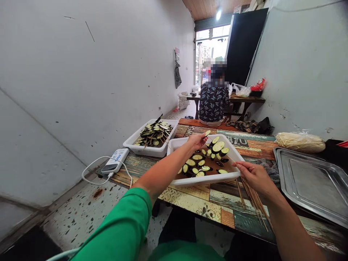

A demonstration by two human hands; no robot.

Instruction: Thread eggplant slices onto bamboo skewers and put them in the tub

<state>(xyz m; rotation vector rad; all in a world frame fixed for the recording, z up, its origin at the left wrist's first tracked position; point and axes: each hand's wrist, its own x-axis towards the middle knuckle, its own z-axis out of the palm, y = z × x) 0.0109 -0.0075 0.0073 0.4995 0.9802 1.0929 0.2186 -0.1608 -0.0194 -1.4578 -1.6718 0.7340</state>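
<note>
Green sleeve (116, 226) foremost. Pinching eggplant slice (207, 133) in left hand (196, 140), skewer (231, 158) in right hand (251, 174). Seemingly threading, next needing a steady push.

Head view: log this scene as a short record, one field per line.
Left grip: pinching an eggplant slice
Right grip: holding a thin skewer, apparently threaded with slices
Middle tub: white, loose slices in brownish liquid
Left tub: white, heaped with slices and sticks
Spare skewers: on the table, beside the right forearm
Far right: metal tray
Background: another person, seated, back to camera
</note>
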